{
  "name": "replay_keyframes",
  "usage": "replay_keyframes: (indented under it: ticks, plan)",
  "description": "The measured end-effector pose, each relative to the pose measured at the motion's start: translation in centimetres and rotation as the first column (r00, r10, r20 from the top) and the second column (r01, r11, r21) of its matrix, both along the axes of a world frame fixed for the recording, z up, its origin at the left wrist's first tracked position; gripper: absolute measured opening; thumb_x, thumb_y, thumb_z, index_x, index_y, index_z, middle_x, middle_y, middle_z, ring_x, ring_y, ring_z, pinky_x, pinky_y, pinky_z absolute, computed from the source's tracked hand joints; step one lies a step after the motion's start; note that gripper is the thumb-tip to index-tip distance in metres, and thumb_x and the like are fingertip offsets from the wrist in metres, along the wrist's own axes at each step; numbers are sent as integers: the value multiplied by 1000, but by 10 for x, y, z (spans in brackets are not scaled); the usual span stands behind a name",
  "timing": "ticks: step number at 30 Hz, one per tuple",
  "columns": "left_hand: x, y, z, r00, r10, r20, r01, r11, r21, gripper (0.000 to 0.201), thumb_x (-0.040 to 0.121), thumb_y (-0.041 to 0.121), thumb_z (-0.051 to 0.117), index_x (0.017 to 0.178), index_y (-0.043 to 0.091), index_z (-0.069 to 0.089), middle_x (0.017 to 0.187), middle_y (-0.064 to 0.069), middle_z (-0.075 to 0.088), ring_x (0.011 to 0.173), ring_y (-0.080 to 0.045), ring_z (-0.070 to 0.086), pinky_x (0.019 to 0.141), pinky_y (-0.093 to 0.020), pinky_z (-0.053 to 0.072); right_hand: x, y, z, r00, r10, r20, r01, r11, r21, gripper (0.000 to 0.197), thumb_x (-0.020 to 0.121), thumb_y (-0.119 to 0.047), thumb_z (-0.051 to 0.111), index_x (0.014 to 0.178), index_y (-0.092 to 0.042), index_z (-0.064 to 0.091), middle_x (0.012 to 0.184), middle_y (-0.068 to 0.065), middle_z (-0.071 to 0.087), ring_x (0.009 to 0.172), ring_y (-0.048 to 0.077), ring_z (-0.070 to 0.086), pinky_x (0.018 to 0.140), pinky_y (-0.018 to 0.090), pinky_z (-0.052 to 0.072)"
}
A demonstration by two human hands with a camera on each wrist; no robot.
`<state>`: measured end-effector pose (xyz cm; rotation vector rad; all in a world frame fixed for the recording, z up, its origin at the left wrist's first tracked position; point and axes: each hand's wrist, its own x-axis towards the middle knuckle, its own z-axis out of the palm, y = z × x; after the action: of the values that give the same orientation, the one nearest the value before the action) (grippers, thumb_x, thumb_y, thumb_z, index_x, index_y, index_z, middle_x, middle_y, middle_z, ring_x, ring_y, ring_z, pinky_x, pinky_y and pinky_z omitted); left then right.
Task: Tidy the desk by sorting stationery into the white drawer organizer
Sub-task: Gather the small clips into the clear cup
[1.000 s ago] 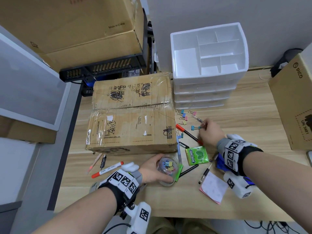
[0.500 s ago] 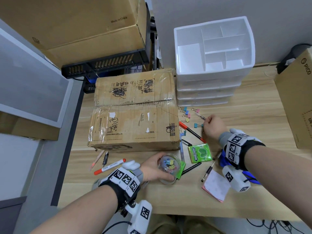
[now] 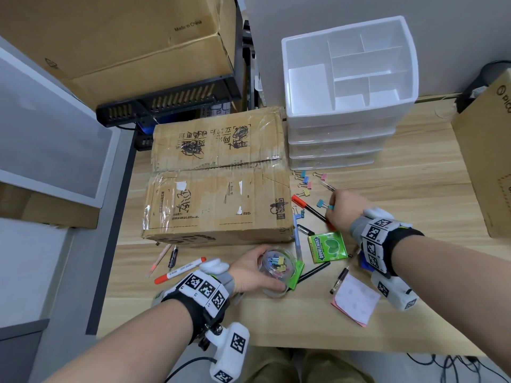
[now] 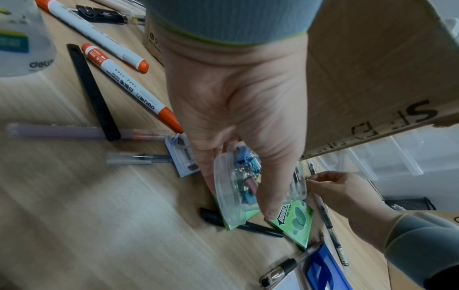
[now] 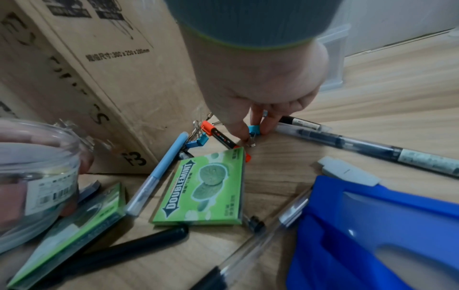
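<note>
Left hand (image 3: pixel 250 272) grip clamped round clear jar (image 3: pixel 276 269); right hand (image 3: pixel 344 210) grip pinches blue binder clip (image 5: pixel 253 129) on counter (image 3: pixel 414 194).

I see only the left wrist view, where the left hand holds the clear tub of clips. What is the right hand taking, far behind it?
Observer: In the right wrist view, the right hand pinches a blue binder clip that lies on the desk.
Operator: Are other clips loose there?
Observer: Yes. The head view shows several coloured clips on the desk, just in front of the white drawer organizer.
</note>
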<state>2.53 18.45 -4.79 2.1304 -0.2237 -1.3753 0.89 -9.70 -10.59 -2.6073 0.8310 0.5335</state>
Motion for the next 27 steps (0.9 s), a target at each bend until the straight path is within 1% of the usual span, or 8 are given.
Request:
replay_keyframes:
  ticks: [4,7,10,12,16,18,21,27]
  plan:
    - [-1,-2,1,1000,3,0,-3,1000,-5,94,65,19,92,144,21,41,113,14,63,105,-4,61,86,-10,45,-1,6,6,998,-66,8,65,994,93,25,87,-35,53,81,-11,57,77,8,62,67,25,59,56,29,45]
    - [-3,-3,4,1000,8,6,-8,1000,-8,94,67,18,91,145,21,39,114,13,61,105,-4,59,76,1,41,-1,10,8,980,-194,55,174,952,250,34,96,-29,42,79,-4,57,80,17,62,79,33,60,66,34,44]
    - [-5,-3,4,1000,9,12,-9,1000,-15,91,68,16,90,144,20,41,113,12,61,104,-5,59,74,2,41,3,7,2,940,-339,38,291,855,430,35,99,-22,34,93,0,61,95,23,60,92,34,56,80,38,43]
    - [-6,-3,4,1000,13,8,-13,1000,-17,89,68,15,90,143,19,42,111,12,62,104,-5,60,76,2,42,7,5,-3,910,-414,8,346,772,534,32,96,-16,34,87,-1,61,95,27,62,92,36,60,84,43,49]
    - [-8,-1,3,999,34,-6,-34,999,-22,94,67,15,90,146,18,39,115,11,63,101,-3,61,74,2,43,11,4,-5,874,-486,11,386,707,593,24,95,-9,38,96,-4,62,89,17,62,80,30,58,72,37,49]
    - [-9,0,3,999,45,-13,-45,998,-32,91,68,13,90,144,18,41,108,15,63,93,4,61,70,3,43,11,4,-8,880,-470,65,356,746,563,20,93,-15,43,90,-8,62,88,14,65,81,30,60,74,38,50]
    - [-10,1,4,998,57,-17,-57,998,-39,89,68,12,90,142,19,42,107,15,63,92,5,59,69,3,43,10,4,-9,956,-270,113,202,887,416,6,88,-18,57,92,-14,59,84,5,65,83,29,62,75,36,51]
    - [-11,5,0,996,86,-36,-87,996,-35,97,63,15,92,145,16,40,118,8,65,104,-3,63,76,-1,46,13,8,-22,986,-102,133,79,983,167,24,85,-24,69,106,-16,60,96,6,67,85,28,62,74,34,52]
